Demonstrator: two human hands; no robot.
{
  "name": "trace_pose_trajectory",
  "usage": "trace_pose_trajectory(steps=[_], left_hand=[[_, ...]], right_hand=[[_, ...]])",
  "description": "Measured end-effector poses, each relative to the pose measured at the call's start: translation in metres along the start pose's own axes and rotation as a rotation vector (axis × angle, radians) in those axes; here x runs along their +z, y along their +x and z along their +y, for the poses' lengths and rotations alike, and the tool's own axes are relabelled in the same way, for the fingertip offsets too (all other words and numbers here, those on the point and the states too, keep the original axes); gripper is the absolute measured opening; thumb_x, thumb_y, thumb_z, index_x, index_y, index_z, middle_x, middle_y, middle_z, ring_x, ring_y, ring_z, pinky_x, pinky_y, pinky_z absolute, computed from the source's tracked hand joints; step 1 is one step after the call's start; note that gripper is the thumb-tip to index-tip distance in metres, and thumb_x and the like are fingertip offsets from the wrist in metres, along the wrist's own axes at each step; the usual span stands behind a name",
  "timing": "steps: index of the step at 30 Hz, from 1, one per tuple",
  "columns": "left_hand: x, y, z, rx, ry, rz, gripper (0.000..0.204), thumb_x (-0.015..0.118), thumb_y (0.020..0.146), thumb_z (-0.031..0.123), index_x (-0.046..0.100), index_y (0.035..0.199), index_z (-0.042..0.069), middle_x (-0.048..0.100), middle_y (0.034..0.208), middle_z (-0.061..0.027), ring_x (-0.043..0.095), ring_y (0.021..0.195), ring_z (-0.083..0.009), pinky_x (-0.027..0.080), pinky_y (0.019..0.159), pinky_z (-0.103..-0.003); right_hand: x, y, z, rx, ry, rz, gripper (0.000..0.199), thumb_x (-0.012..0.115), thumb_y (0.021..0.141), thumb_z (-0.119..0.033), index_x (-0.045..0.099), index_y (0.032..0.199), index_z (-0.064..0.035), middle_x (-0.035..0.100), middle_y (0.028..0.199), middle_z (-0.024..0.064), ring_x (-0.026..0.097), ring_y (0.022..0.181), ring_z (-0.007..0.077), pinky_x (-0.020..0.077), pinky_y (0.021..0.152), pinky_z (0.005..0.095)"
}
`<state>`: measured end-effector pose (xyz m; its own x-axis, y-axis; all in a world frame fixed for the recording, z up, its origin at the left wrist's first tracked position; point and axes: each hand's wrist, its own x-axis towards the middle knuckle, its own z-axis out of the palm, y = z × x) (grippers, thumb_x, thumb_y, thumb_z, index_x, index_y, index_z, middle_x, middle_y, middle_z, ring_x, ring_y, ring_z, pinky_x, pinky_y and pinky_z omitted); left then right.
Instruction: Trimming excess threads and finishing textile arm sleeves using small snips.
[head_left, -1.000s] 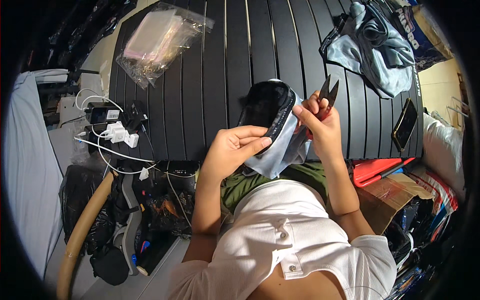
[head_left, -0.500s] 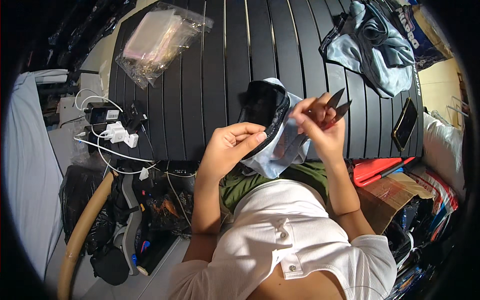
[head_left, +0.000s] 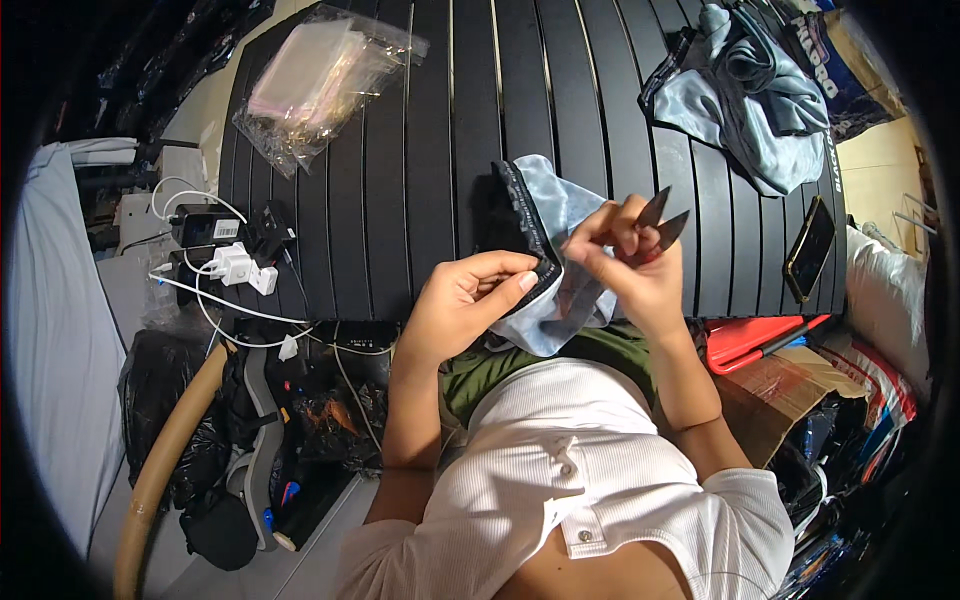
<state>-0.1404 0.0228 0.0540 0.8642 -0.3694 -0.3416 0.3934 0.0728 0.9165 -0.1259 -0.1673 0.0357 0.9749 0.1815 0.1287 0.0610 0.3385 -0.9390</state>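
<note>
Mid-frame, your left hand (head_left: 465, 302) pinches a black band (head_left: 527, 220); your right hand (head_left: 638, 265), curled, grips scissors (head_left: 664, 222) angled upper right.

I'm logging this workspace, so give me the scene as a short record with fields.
Left grip: pinching the dark band of a grey-blue cloth
Right grip: holding scissors, blades spread; close to the band, contact unclear
Surface: black slatted table
Far left: clear plastic bag, contents pale
Far right: cloth heap, also grey-blue
Right edge: phone, lying flat
Left edge: white plugs
</note>
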Motion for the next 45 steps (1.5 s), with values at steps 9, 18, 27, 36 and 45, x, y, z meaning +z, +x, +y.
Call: trace_pose_trajectory(steps=[9,18,27,36,45], left_hand=[[-0.002,0.003,-0.001,0.014,0.004,0.001,0.018,0.055,0.085,0.005,0.059,0.1,-0.003,0.06,0.085,0.0007,0.053,0.076,-0.0028,0.044,0.068,-0.017],[-0.002,0.006,-0.004,0.0,-0.06,-0.034,0.019,0.055,0.085,0.006,0.058,0.1,-0.004,0.061,0.087,-0.0013,0.054,0.078,-0.0033,0.043,0.07,-0.016],[-0.025,-0.006,0.027,-0.081,0.383,-0.279,0.016,0.064,0.076,0.006,0.062,0.087,-0.005,0.06,0.065,-0.002,0.051,0.062,-0.0015,0.039,0.054,-0.017],[-0.022,-0.005,0.024,-0.001,0.354,-0.293,0.015,0.064,0.078,0.012,0.063,0.082,-0.003,0.059,0.061,-0.0027,0.049,0.058,-0.0015,0.039,0.052,-0.018],[-0.021,-0.006,0.018,-0.036,0.169,-0.353,0.015,0.063,0.078,0.008,0.062,0.077,-0.007,0.059,0.06,-0.002,0.049,0.056,-0.0013,0.037,0.049,-0.017]], right_hand=[[-0.027,0.011,-0.009,-0.126,-0.618,0.333,0.021,0.045,0.07,0.013,0.034,0.071,-0.0047,0.061,0.092,0.0109,0.048,0.067,0.0099,0.0381,0.056,0.0202],[-0.002,0.014,-0.013,-0.112,-0.409,-0.394,0.032,0.061,0.067,0.002,0.03,0.065,-0.0059,0.059,0.096,0.0182,0.053,0.102,0.0291,0.0406,0.08,0.0333],[-0.036,0.01,-0.02,0.048,0.263,-0.189,0.035,0.061,0.067,-0.002,0.029,0.058,-0.0142,0.04,0.067,0.0042,0.046,0.069,0.0183,0.0401,0.068,0.0325],[-0.028,0.016,-0.034,0.03,-0.391,-0.428,0.035,0.065,0.067,-0.007,0.03,0.064,-0.0073,0.055,0.103,0.0217,0.052,0.093,0.0219,0.0361,0.07,0.0251],[-0.014,0.003,-0.01,0.139,0.454,-0.427,0.038,0.065,0.063,0.005,0.031,0.061,-0.0126,0.04,0.06,0.0039,0.036,0.052,0.0147,0.0299,0.049,0.0291]])
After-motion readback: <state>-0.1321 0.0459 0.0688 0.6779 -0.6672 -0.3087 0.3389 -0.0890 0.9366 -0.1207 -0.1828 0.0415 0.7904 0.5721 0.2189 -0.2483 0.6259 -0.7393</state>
